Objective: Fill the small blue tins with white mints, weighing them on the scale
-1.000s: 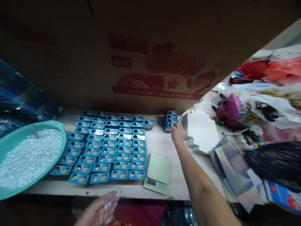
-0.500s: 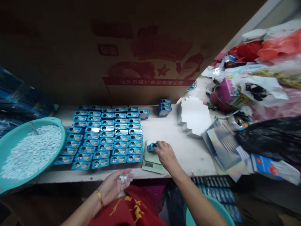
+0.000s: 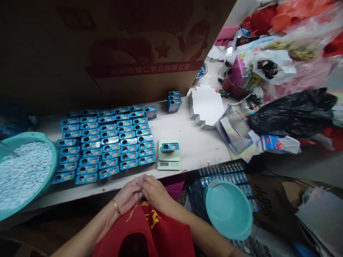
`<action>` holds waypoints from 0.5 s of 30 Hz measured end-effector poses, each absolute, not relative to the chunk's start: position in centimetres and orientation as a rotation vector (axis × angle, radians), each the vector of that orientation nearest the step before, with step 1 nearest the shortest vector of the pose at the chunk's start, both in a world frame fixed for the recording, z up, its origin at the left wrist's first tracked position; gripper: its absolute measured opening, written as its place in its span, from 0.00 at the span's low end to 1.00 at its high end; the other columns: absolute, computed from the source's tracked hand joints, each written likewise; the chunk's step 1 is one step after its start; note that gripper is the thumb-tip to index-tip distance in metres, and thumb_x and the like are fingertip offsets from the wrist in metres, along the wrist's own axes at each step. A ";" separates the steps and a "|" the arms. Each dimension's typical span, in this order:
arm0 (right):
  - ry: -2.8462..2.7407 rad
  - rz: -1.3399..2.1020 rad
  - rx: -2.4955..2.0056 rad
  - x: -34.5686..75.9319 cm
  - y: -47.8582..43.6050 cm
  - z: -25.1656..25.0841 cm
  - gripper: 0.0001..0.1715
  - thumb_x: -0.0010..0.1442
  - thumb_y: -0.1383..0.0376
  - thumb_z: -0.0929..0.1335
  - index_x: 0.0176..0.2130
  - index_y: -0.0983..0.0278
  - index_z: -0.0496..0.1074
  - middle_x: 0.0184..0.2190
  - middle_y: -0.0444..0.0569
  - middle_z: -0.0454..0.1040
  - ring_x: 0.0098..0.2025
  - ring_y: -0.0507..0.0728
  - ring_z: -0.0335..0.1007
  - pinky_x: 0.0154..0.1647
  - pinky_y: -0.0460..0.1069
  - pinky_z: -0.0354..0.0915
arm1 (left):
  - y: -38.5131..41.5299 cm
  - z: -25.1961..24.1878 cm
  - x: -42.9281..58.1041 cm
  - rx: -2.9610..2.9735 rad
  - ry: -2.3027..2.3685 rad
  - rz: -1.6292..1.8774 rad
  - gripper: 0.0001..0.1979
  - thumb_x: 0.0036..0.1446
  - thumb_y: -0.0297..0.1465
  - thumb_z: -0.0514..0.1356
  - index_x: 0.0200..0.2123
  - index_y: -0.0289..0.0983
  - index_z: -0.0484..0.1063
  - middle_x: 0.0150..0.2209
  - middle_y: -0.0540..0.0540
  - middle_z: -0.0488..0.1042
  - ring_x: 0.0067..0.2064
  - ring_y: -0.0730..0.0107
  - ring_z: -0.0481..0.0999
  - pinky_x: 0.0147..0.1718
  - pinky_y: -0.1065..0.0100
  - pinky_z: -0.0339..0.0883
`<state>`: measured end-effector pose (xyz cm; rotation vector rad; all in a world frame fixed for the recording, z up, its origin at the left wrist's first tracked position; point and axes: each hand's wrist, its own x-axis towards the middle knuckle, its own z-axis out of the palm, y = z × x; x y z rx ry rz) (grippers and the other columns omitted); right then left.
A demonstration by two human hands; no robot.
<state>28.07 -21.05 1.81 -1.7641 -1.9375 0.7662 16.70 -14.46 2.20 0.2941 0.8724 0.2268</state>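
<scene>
In front of my red apron point(image 3: 171, 232), my left hand point(image 3: 128, 196) is cupped palm up, a gold bracelet on its wrist. Fingers of my right hand point(image 3: 153, 190) press together into that palm and hide most of the small pale candies in it. Whether a candy sits between the right fingertips cannot be made out. Beyond the hands, a small blue tin point(image 3: 169, 146) with a round dark opening rests on the pale green scale point(image 3: 169, 165). Left of the scale stand rows of similar blue tins point(image 3: 109, 155).
A turquoise basin point(image 3: 50, 171) of pale blue candies stands at the left. A large carton point(image 3: 128, 89) walls off the back. White folded card point(image 3: 207, 103), holographic sheets point(image 3: 235, 132) and a black bag point(image 3: 289, 114) crowd the right. A second turquoise basin point(image 3: 227, 210) sits below the table edge.
My right hand has let go of the tin on the scale and come back to my left palm. The left fingers have curled up from a flat, open palm. The view has swung right.
</scene>
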 end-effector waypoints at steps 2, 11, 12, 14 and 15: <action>-1.966 0.792 -1.701 28.0 -21.2 1.5 0.08 0.55 0.69 0.61 0.37 0.64 0.65 0.34 0.47 0.65 0.37 0.53 0.58 0.38 0.48 0.60 | -14.7 2.3 16.1 0.313 0.902 0.197 0.22 0.42 0.18 0.58 0.43 0.37 0.67 0.39 0.46 0.71 0.37 0.72 0.71 0.38 0.70 0.62; -1.669 0.983 -1.477 28.3 -21.0 1.2 0.09 0.52 0.73 0.62 0.34 0.64 0.67 0.32 0.45 0.67 0.36 0.50 0.62 0.38 0.44 0.60 | -14.8 3.9 15.9 0.322 0.805 0.152 0.14 0.44 0.22 0.59 0.39 0.33 0.69 0.34 0.44 0.72 0.38 0.69 0.71 0.42 0.67 0.61; -1.617 0.960 -1.491 28.9 -20.8 1.5 0.10 0.52 0.73 0.62 0.35 0.63 0.67 0.32 0.45 0.67 0.36 0.50 0.63 0.38 0.44 0.60 | -14.7 4.2 16.1 0.302 0.799 0.159 0.15 0.46 0.23 0.59 0.40 0.34 0.68 0.37 0.44 0.72 0.40 0.68 0.71 0.44 0.66 0.60; -1.519 0.854 -1.565 30.9 -20.3 2.3 0.10 0.53 0.72 0.61 0.35 0.63 0.67 0.32 0.45 0.67 0.36 0.50 0.63 0.39 0.45 0.60 | -14.2 4.7 16.4 0.275 0.811 0.168 0.17 0.48 0.24 0.57 0.44 0.35 0.65 0.43 0.42 0.70 0.45 0.66 0.69 0.46 0.62 0.59; -1.474 0.776 -1.626 32.2 -19.9 2.7 0.09 0.54 0.71 0.61 0.35 0.63 0.67 0.32 0.46 0.67 0.37 0.51 0.63 0.39 0.45 0.60 | -13.9 4.9 16.5 0.273 0.826 0.173 0.18 0.49 0.25 0.56 0.46 0.36 0.64 0.45 0.41 0.68 0.46 0.65 0.68 0.47 0.61 0.58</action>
